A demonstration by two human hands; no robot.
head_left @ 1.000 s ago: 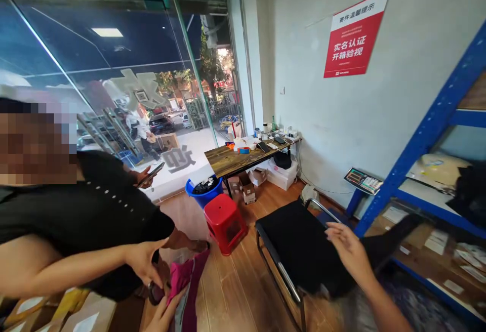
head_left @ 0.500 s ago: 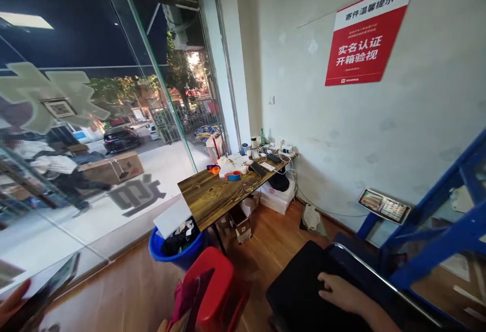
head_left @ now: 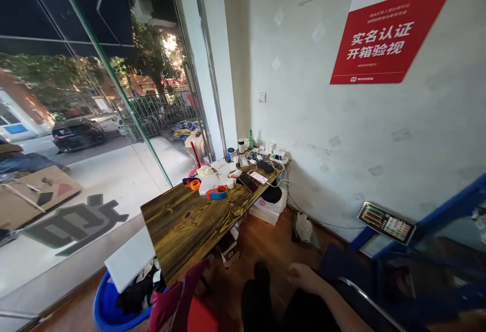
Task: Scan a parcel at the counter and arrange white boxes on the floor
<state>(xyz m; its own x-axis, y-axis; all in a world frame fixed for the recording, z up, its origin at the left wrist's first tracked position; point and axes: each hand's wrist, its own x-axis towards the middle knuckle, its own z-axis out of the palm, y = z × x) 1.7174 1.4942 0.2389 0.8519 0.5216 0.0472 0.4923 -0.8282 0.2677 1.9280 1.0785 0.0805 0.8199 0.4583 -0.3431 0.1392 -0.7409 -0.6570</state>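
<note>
My right hand [head_left: 302,276] reaches in from the bottom right, low over a black chair [head_left: 266,301] with a metal frame; the hand is blurred, so its grip is unclear. My left hand is out of view. A pink cloth [head_left: 172,301] rises from the bottom edge beside a red stool [head_left: 201,318]. Ahead stands a dark wooden table [head_left: 182,225] with tape rolls [head_left: 217,193] and phones [head_left: 247,181] at its far end.
A blue bin [head_left: 108,309] full of scraps, with a white board [head_left: 131,258] on it, stands left of the table by the glass front. Cardboard boxes [head_left: 228,247] lie under the table. A scale display [head_left: 385,220] and blue shelving [head_left: 448,210] are at right.
The view has swung right and closed in on the table. The person in black with a phone has left the view. My right hand has dropped onto the chair, and my left hand has gone from view.
</note>
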